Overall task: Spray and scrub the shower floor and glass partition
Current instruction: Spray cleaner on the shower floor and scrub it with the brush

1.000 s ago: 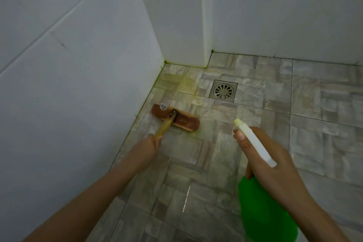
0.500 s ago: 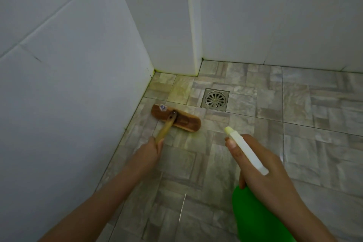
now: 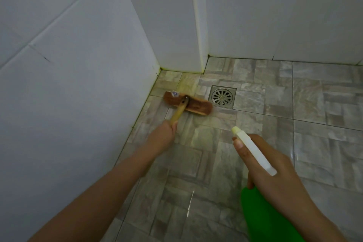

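By the white tiled wall (image 3: 68, 84) on the left, the left hand (image 3: 164, 136) is closed round the pale handle of the scrubbing brush (image 3: 187, 103). The brush's brown head lies flat on the shower floor (image 3: 314, 124), close to the corner and just beside the drain (image 3: 222, 96). A hard push from here could knock the head into the wall's base, or catch the bristles on the drain grate and twist the handle in a wet grip. A yellowish film (image 3: 204, 137) covers the tiles between the hands (cleaner, most likely), and it looks slick enough to make footing risky. To the right, the right hand (image 3: 275, 171) is wrapped round the neck of the green spray bottle (image 3: 265, 218), with one fingertip beside the white nozzle. The nozzle points towards the brush, so a squeeze now might wet the left hand rather than bare tile. The glass partition is not in view, so that half of the job cannot be judged.
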{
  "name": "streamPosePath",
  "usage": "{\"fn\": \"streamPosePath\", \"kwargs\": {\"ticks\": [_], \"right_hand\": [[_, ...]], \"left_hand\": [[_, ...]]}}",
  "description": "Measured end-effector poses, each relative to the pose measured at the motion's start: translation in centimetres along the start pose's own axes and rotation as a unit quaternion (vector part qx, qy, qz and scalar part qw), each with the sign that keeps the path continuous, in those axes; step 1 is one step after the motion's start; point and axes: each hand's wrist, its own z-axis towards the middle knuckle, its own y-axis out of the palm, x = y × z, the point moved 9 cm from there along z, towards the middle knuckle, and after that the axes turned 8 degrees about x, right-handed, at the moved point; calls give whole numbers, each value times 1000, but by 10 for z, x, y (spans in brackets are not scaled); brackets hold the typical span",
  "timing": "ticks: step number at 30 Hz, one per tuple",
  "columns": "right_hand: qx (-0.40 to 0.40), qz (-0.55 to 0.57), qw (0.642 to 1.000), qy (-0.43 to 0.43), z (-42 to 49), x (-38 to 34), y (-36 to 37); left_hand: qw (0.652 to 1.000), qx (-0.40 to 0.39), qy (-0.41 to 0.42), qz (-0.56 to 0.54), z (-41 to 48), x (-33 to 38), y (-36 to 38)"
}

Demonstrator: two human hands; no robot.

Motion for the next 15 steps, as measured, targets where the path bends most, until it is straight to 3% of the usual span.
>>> {"fn": "streamPosePath", "kwargs": {"ticks": [5,12,15], "right_hand": [[3,13,1000,13,2,0,2],[7,30,999,17,10,-2,-1],[16,22,999,25,17,3,-4]], "left_hand": [[997,22,-69,-7,52,14,-16],[999,1,25,45,-1,21,-9],[998,22,-59,24,22,3,-21]]}}
